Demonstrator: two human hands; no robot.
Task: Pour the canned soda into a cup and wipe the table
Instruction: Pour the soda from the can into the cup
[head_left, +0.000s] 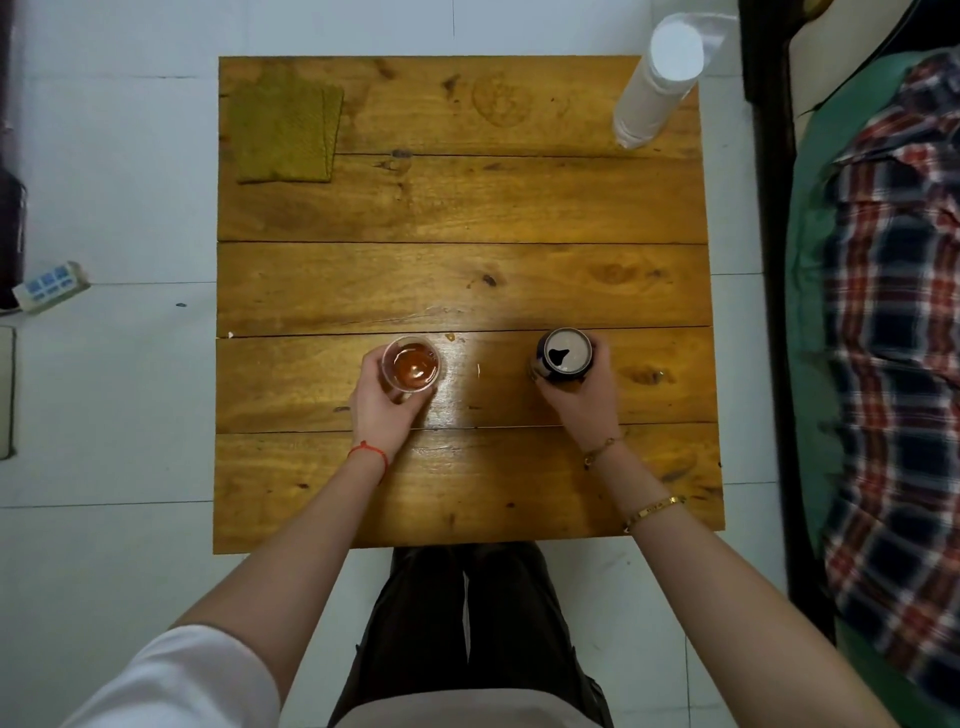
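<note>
Two vessels stand upright on the near half of the tabletop (467, 208), well apart, each held by one hand.

Item: cup (411, 362), clear thin-walled plastic, round, left of centre, holding amber-brown soda with a glossy surface. The left hand (384, 402) curls round its near side, probably to steady so light a vessel.

Item: can (563, 355), dark cylinder with a pale metal lid, its teardrop opening showing black. It stands right of centre. The right hand (584, 397) wraps round its near side, fingers closed on the wall. Judging by the filled cup and the vertical can, pouring looks finished or paused.

Item: cloth (284, 132), olive-green, folded to a rectangle, waffle-textured, lying flat at the far left corner, untouched; likely kept for the wiping step.

Item: stack of cups (657, 83), white, tall, sleeved in clear film, leaning at the far right corner.

Item: small wet spots (450, 338), just far of the gap between cup and can, catching the light.

Surface: varnished wooden planks, honey-coloured, knotted, with dark seams running left to right.
</note>
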